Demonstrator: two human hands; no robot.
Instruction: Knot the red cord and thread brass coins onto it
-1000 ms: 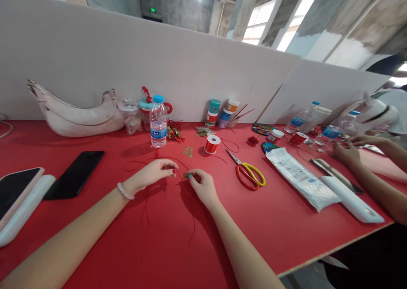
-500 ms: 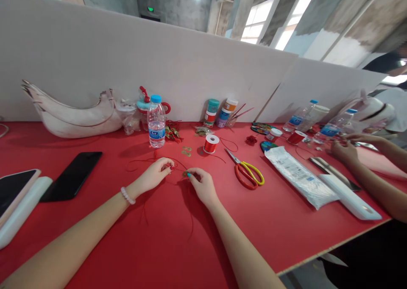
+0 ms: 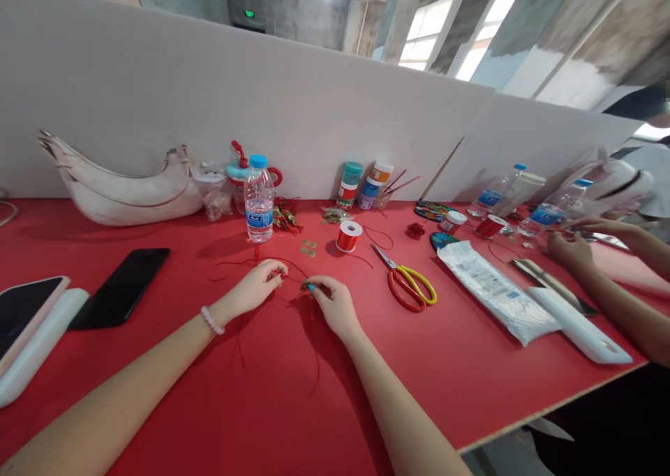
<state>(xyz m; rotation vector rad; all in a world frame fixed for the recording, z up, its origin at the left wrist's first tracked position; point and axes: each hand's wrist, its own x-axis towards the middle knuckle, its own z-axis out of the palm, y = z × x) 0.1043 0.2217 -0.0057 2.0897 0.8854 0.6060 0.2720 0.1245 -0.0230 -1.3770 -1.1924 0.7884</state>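
Note:
Over the red table, my left hand point(image 3: 260, 285) is pinched on thin red cord point(image 3: 293, 278), which runs across toward the other hand. My right hand point(image 3: 333, 304) closes thumb and fingertips on a small brass coin point(image 3: 304, 287) with the cord at it; fingers partly cover the coin. Loose cord ends hang down below both hands. Beyond them lie several loose brass coins point(image 3: 308, 248) and a spool of red cord point(image 3: 349, 236). Scissors point(image 3: 403, 280) with red and yellow handles rest to the right of my right hand.
A water bottle point(image 3: 259, 200) stands behind my left hand. A black phone point(image 3: 123, 287) lies at left, a white handbag point(image 3: 125, 190) against the partition. Paint jars point(image 3: 350, 185) stand at the back. At right are a plastic packet point(image 3: 497, 291) and a co-worker's hands point(image 3: 573, 253).
Both hands hold nearly the same pose, still on the cord and coin. The whole view has shifted very slightly.

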